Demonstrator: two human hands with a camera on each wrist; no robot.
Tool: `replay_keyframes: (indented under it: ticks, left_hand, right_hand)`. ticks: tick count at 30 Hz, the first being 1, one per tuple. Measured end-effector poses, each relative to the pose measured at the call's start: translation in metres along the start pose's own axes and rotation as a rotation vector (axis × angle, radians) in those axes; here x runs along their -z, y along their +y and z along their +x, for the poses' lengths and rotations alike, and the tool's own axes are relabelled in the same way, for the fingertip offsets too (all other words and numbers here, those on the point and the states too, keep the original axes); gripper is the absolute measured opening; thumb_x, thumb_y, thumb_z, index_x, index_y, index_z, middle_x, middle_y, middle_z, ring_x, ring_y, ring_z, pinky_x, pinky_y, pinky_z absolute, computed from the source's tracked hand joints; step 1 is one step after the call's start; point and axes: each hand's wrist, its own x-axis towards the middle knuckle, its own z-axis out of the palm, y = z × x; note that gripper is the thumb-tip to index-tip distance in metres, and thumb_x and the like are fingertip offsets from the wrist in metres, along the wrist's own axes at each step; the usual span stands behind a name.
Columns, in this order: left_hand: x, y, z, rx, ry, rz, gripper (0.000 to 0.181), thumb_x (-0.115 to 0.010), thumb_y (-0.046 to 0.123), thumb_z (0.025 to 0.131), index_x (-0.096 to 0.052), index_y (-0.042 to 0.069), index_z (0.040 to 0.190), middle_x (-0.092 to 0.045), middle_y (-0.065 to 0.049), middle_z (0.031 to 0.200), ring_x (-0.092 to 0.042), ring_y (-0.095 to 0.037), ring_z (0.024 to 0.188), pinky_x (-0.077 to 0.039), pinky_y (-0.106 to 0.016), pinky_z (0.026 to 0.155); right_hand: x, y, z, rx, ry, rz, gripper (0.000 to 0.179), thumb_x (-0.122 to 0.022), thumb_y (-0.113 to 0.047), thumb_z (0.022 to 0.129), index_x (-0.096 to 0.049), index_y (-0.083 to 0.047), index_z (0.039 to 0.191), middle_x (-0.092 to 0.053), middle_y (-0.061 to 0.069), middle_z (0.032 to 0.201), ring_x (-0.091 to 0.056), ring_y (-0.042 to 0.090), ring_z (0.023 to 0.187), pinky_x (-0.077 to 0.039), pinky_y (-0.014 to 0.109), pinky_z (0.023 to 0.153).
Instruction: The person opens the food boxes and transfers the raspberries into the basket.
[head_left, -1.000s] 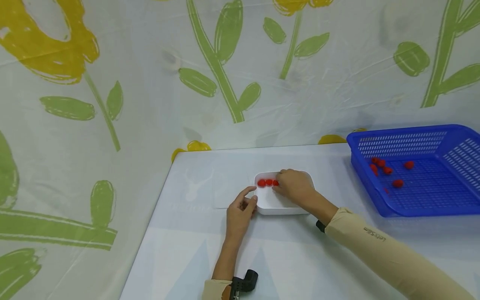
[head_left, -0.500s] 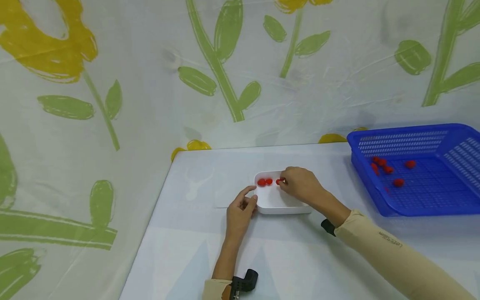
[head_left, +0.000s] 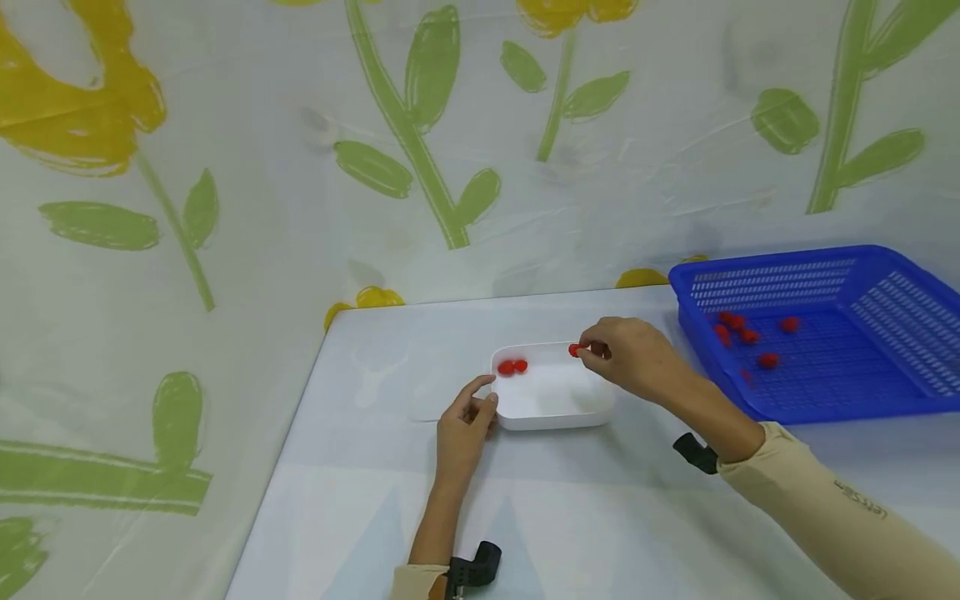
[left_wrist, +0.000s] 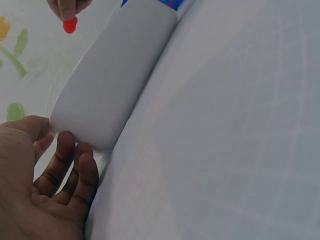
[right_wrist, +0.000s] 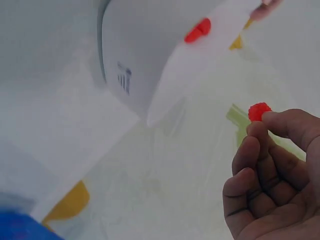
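Note:
A white tray [head_left: 555, 414] lies on the table, with two red raspberries [head_left: 507, 367] side by side near its far left corner. My right hand [head_left: 630, 354] pinches another raspberry [right_wrist: 259, 111] between thumb and index finger. In the head view this berry overlaps the tray's far right rim; the right wrist view shows its bumpy surface in front of the fingertips. My left hand [head_left: 461, 429] is at the tray's left end, its fingertips touching the rim and outer wall. The left wrist view shows these fingers [left_wrist: 87, 170] loosely bent against the end wall.
A blue perforated basket [head_left: 810, 400] stands to the right, with several raspberries [head_left: 768, 360] inside, mostly toward its left side. A flower-patterned sheet [head_left: 600, 208] hangs behind the table [head_left: 360, 500]. Each wrist carries a black camera mount [head_left: 472, 571].
My right hand has lifted one raspberry from the row in the tray and moved right, toward the far right rim. The left hand keeps its place at the tray. The head view has shifted slightly.

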Motion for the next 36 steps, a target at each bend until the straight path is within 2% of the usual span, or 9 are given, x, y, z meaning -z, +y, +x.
replay_keyframes:
  ticks: [4,6,13,17,20,24,28,32,36]
  left_hand:
    - [0.002,0.015,-0.004,0.001,-0.017,-0.006,0.029,-0.06,0.023,0.09,-0.061,0.018,0.118,-0.058,-0.014,0.077,-0.057,-0.036,0.069,-0.053,-0.037,0.062]
    - [0.001,0.016,-0.004,0.011,-0.022,-0.003,0.029,-0.059,0.023,0.09,-0.061,0.018,0.119,-0.057,-0.015,0.078,-0.056,-0.037,0.07,-0.053,-0.039,0.063]
    - [-0.002,-0.011,0.003,-0.004,0.005,0.024,0.028,-0.061,0.038,0.087,-0.061,0.032,0.114,-0.057,-0.006,0.076,-0.056,-0.022,0.064,-0.051,-0.027,0.057]
    - [-0.002,-0.015,0.005,0.002,0.008,0.033,0.028,-0.06,0.043,0.086,-0.061,0.036,0.113,-0.058,-0.006,0.077,-0.057,-0.02,0.063,-0.051,-0.027,0.057]
    - [-0.002,-0.013,0.004,0.016,-0.001,0.029,0.03,-0.06,0.042,0.086,-0.061,0.034,0.115,-0.058,-0.006,0.077,-0.057,-0.02,0.064,-0.051,-0.026,0.057]
    - [0.0,0.001,0.001,0.027,-0.018,0.01,0.03,-0.061,0.033,0.088,-0.061,0.027,0.117,-0.059,-0.011,0.078,-0.057,-0.028,0.067,-0.052,-0.033,0.059]
    - [0.0,0.011,-0.003,0.02,-0.026,0.002,0.031,-0.06,0.026,0.09,-0.06,0.02,0.119,-0.058,-0.016,0.08,-0.057,-0.034,0.069,-0.053,-0.036,0.06]
    - [-0.001,0.0,-0.001,0.042,-0.016,0.008,0.03,-0.06,0.034,0.088,-0.06,0.028,0.118,-0.058,-0.011,0.08,-0.057,-0.027,0.068,-0.052,-0.031,0.059]
    - [-0.003,-0.012,0.002,0.048,-0.002,0.022,0.029,-0.061,0.043,0.085,-0.06,0.037,0.114,-0.058,-0.007,0.079,-0.057,-0.022,0.066,-0.052,-0.028,0.059]
  right_hand:
    - [0.022,0.005,-0.008,-0.037,0.012,-0.011,0.012,-0.063,-0.017,0.084,-0.07,-0.012,0.093,-0.058,-0.004,0.076,-0.052,0.012,0.069,-0.046,0.026,0.058]
    - [0.033,0.009,-0.012,-0.044,0.031,-0.022,0.012,-0.064,-0.017,0.084,-0.07,-0.013,0.093,-0.058,-0.004,0.075,-0.05,0.012,0.068,-0.045,0.025,0.056]
    - [0.066,0.029,-0.024,-0.074,0.081,-0.057,0.01,-0.066,-0.015,0.083,-0.07,-0.013,0.091,-0.059,-0.004,0.076,-0.051,0.013,0.069,-0.044,0.028,0.057]
    - [0.081,0.04,-0.031,-0.115,0.095,-0.073,0.012,-0.065,-0.017,0.084,-0.07,-0.011,0.093,-0.06,-0.002,0.078,-0.052,0.014,0.07,-0.045,0.03,0.059]
    - [0.092,0.048,-0.036,-0.146,0.097,-0.088,0.014,-0.064,-0.019,0.085,-0.07,-0.011,0.096,-0.06,-0.001,0.078,-0.051,0.014,0.065,-0.043,0.03,0.056]
    - [0.105,0.058,-0.044,-0.174,0.108,-0.118,0.019,-0.064,-0.021,0.086,-0.069,-0.011,0.101,-0.061,0.0,0.078,-0.052,0.014,0.06,-0.042,0.029,0.052]
    - [0.116,0.071,-0.048,-0.208,0.104,-0.142,0.024,-0.062,-0.026,0.087,-0.068,-0.009,0.102,-0.064,0.003,0.084,-0.057,0.018,0.069,-0.045,0.033,0.056]
    - [0.123,0.086,-0.051,-0.241,0.077,-0.154,0.026,-0.06,-0.028,0.088,-0.067,-0.007,0.103,-0.064,0.007,0.09,-0.057,0.022,0.079,-0.047,0.04,0.062]
    - [0.129,0.102,-0.052,-0.274,0.035,-0.184,0.03,-0.059,-0.031,0.089,-0.067,-0.007,0.104,-0.064,0.008,0.092,-0.056,0.022,0.077,-0.045,0.039,0.061]
